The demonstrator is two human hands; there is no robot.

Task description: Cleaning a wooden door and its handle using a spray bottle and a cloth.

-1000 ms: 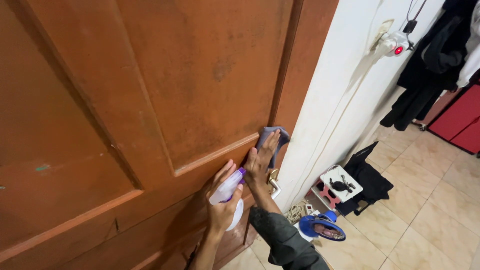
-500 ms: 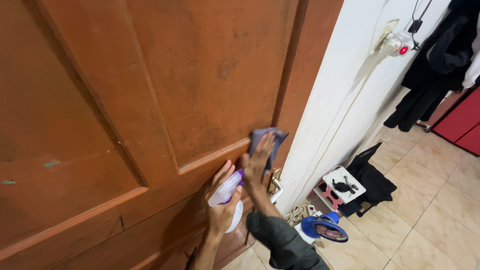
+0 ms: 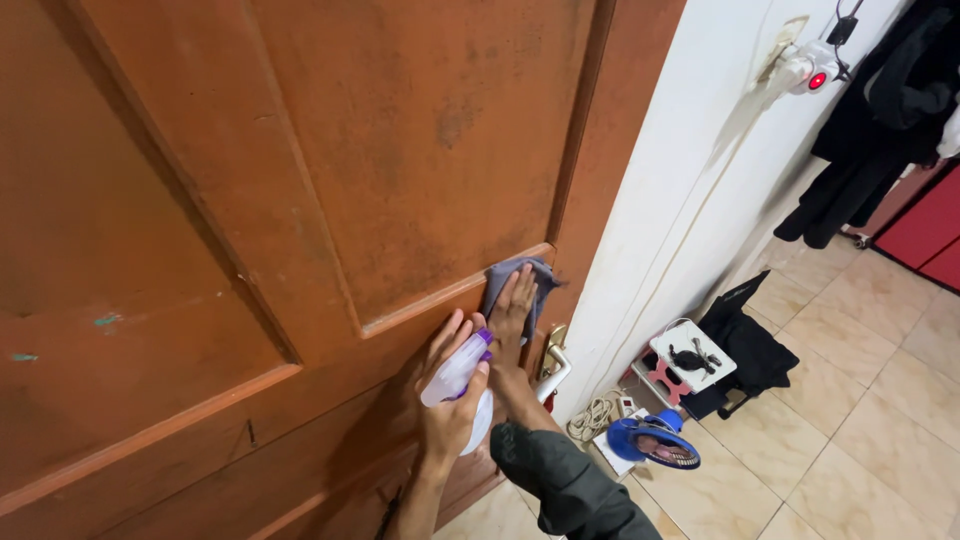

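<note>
A grey cloth (image 3: 520,283) is pressed flat against the wooden door (image 3: 330,200) by the right hand (image 3: 512,320), fingers stretched out and spread rather than curled, so it's pinned under the palm, not really gripped. The cloth sits right on the ledge of the raised panel, just above the brass door handle (image 3: 553,362). A small white spray bottle (image 3: 458,385) with a purple nozzle is wrapped in the left hand (image 3: 448,395), closed around its neck, held just beside the right wrist. The cloth looks soft and floppy, probably easily bunched, so it'd likely be best held by a flat palm or a pinched fold; the bottle seems light, rigid plastic, maybe slick if wet, and the neck looks like the natural grab spot. Further out, a white wall (image 3: 680,200) is seen, with a blue fan (image 3: 655,443) and a coiled cable (image 3: 592,418) on the tiled floor (image 3: 860,440).
</note>
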